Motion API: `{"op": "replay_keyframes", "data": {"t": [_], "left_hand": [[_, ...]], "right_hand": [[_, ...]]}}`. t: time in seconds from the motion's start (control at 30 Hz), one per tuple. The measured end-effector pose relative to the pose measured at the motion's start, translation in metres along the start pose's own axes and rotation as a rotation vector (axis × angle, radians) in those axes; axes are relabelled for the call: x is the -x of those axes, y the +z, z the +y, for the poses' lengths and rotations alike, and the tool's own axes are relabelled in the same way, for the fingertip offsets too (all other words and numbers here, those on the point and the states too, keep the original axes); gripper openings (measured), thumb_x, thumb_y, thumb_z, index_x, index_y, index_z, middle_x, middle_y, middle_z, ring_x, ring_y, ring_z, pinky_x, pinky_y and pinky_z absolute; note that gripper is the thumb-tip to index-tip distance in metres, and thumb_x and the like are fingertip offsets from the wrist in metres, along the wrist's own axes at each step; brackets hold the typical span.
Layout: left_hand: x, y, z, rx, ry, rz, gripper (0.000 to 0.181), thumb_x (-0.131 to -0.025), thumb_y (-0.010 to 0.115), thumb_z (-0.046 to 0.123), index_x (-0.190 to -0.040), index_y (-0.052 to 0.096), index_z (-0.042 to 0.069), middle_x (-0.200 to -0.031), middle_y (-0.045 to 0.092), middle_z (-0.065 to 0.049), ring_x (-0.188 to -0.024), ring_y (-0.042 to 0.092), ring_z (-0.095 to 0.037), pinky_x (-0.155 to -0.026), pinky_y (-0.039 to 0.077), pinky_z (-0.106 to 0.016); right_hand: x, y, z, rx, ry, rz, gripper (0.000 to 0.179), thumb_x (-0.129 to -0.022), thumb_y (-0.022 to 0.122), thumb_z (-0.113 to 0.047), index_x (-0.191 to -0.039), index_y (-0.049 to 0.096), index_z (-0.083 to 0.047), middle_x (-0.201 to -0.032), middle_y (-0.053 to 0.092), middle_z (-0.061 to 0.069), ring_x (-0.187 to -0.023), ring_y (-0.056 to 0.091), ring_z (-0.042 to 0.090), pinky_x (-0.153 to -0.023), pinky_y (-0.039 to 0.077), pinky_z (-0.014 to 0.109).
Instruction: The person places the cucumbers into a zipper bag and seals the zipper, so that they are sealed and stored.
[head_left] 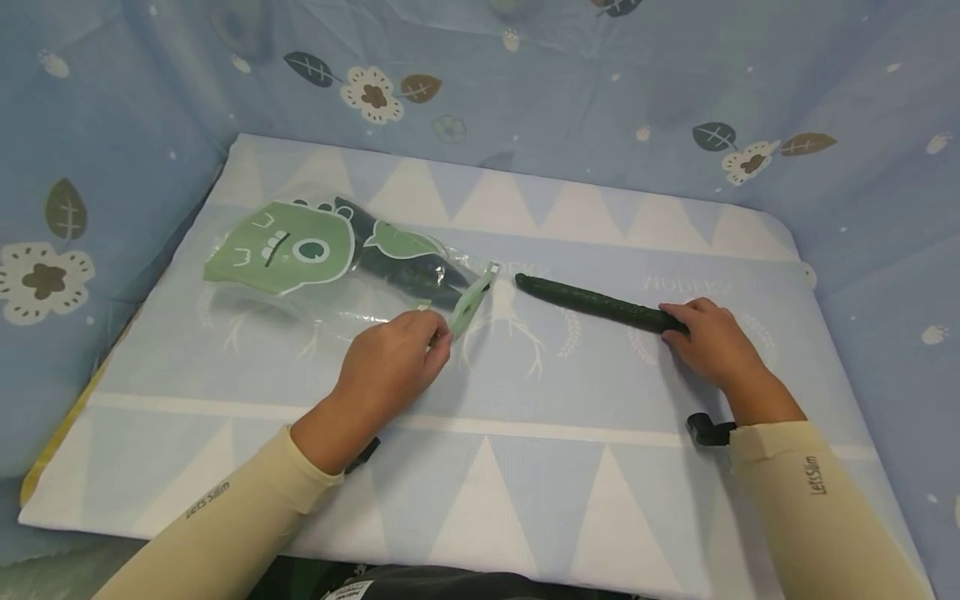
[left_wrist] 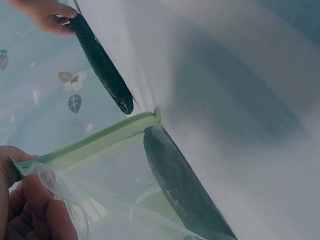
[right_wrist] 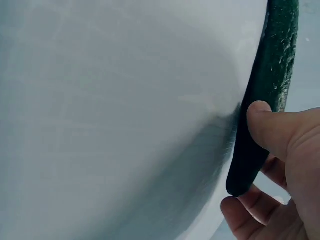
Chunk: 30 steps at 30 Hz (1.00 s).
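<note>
A clear zip bag [head_left: 281, 250] with a green cartoon creature printed on it lies on the left half of the table. Dark green cucumber [left_wrist: 175, 180] shows through its plastic, with one end near the bag's mouth. My left hand [head_left: 393, 362] pinches the near corner of the green zip strip [head_left: 472, 300] between thumb and fingers. Over on the right, my right hand [head_left: 712, 342] grips a long cucumber [head_left: 592, 302] by its right end, thumb on one side and fingers on the other. The cucumber's free end points left, a short gap from the bag's mouth.
A padded cloth with pale blue and white triangles covers the table [head_left: 525, 492]. Blue flowered curtains [head_left: 525, 100] hang behind it and at both sides. Small black pieces sit at both wrists, the right one [head_left: 708, 430] beside the sleeve cuff.
</note>
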<state>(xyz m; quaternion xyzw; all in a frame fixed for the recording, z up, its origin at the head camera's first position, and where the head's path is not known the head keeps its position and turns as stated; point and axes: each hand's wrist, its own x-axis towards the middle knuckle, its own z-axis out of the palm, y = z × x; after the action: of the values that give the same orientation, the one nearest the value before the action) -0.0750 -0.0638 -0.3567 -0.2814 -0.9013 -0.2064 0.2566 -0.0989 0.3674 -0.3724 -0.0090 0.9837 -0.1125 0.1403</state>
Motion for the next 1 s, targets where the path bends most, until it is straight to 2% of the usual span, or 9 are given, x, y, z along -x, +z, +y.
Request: {"op": "replay_keyframes", "data": {"t": [0.2, 0.43, 0.53, 0.63, 0.7, 0.77, 0.87, 0.9, 1.0], "left_hand": [[0.0, 0.001, 0.001, 0.01, -0.005, -0.008, 0.004, -0.086, 0.072, 0.009, -0.086, 0.068, 0.008, -0.073, 0.068, -0.003, -0.047, 0.052, -0.016, -0.041, 0.041, -0.032], [-0.004, 0.001, 0.001, 0.006, -0.003, 0.026, 0.003, -0.086, 0.071, 0.008, -0.086, 0.068, 0.008, -0.073, 0.068, -0.002, -0.044, 0.049, -0.015, -0.04, 0.039, -0.032], [-0.004, 0.001, 0.001, 0.0, -0.004, 0.029, 0.003, -0.086, 0.071, 0.008, -0.085, 0.068, 0.008, -0.072, 0.068, -0.002, -0.044, 0.049, -0.015, -0.039, 0.038, -0.032], [-0.005, 0.0, 0.002, 0.0, -0.012, 0.023, 0.003, -0.087, 0.071, 0.009, -0.085, 0.069, 0.009, -0.074, 0.069, -0.002, -0.044, 0.049, -0.015, -0.039, 0.038, -0.031], [-0.006, 0.0, 0.002, 0.004, -0.017, 0.02, 0.003, -0.087, 0.071, 0.009, -0.086, 0.069, 0.009, -0.074, 0.07, -0.002, -0.044, 0.049, -0.015, -0.039, 0.038, -0.031], [-0.006, -0.001, 0.002, 0.004, -0.022, 0.018, 0.003, -0.087, 0.071, 0.009, -0.086, 0.069, 0.009, -0.074, 0.07, -0.002, -0.044, 0.049, -0.016, -0.039, 0.038, -0.031], [-0.006, -0.001, 0.002, 0.003, -0.025, 0.018, 0.003, -0.086, 0.072, 0.009, -0.086, 0.069, 0.009, -0.074, 0.069, -0.002, -0.043, 0.049, -0.016, -0.039, 0.038, -0.032], [-0.006, -0.001, 0.002, 0.002, -0.026, 0.018, 0.003, -0.086, 0.072, 0.009, -0.086, 0.069, 0.009, -0.074, 0.07, -0.002, -0.044, 0.049, -0.016, -0.039, 0.038, -0.032], [-0.007, -0.002, 0.001, 0.002, -0.029, 0.014, 0.003, -0.086, 0.072, 0.009, -0.086, 0.069, 0.01, -0.074, 0.07, -0.002, -0.044, 0.05, -0.016, -0.039, 0.038, -0.033]], "right_hand": [[0.009, 0.007, 0.0, 0.006, -0.034, -0.071, 0.05, -0.106, 0.05, -0.018, -0.151, 0.039, 0.001, -0.139, 0.043, 0.034, -0.126, 0.042, 0.055, -0.102, 0.038, 0.068], [0.027, 0.003, -0.002, -0.156, -0.101, -0.157, 0.056, -0.109, 0.044, -0.028, -0.154, 0.033, 0.005, -0.139, 0.045, 0.03, -0.125, 0.049, 0.049, -0.099, 0.04, 0.065], [0.034, 0.001, -0.005, -0.267, -0.106, -0.201, 0.06, -0.11, 0.042, -0.035, -0.155, 0.032, 0.003, -0.141, 0.046, 0.026, -0.124, 0.05, 0.044, -0.095, 0.043, 0.058], [0.042, 0.0, -0.01, -0.425, -0.084, -0.275, 0.063, -0.109, 0.041, -0.038, -0.157, 0.029, 0.002, -0.149, 0.041, 0.027, -0.126, 0.049, 0.042, -0.096, 0.044, 0.055], [0.047, -0.001, -0.013, -0.56, -0.056, -0.329, 0.064, -0.11, 0.041, -0.038, -0.157, 0.028, 0.003, -0.15, 0.038, 0.029, -0.128, 0.048, 0.039, -0.101, 0.045, 0.054], [0.051, -0.001, -0.017, -0.705, -0.043, -0.371, 0.062, -0.11, 0.041, -0.033, -0.155, 0.027, 0.007, -0.143, 0.041, 0.029, -0.118, 0.052, 0.031, -0.099, 0.048, 0.044], [0.056, -0.002, -0.021, -0.888, -0.064, -0.41, 0.059, -0.11, 0.041, -0.027, -0.15, 0.028, 0.014, -0.122, 0.047, 0.021, -0.101, 0.053, 0.019, -0.089, 0.05, 0.028], [0.057, -0.002, -0.022, -0.928, -0.083, -0.416, 0.056, -0.11, 0.041, -0.025, -0.148, 0.029, 0.015, -0.115, 0.048, 0.016, -0.094, 0.053, 0.016, -0.083, 0.049, 0.025], [0.061, -0.002, -0.024, -1.001, -0.156, -0.437, 0.044, -0.11, 0.042, -0.019, -0.142, 0.039, 0.01, -0.103, 0.053, 0.009, -0.091, 0.054, 0.013, -0.081, 0.049, 0.022]]}}
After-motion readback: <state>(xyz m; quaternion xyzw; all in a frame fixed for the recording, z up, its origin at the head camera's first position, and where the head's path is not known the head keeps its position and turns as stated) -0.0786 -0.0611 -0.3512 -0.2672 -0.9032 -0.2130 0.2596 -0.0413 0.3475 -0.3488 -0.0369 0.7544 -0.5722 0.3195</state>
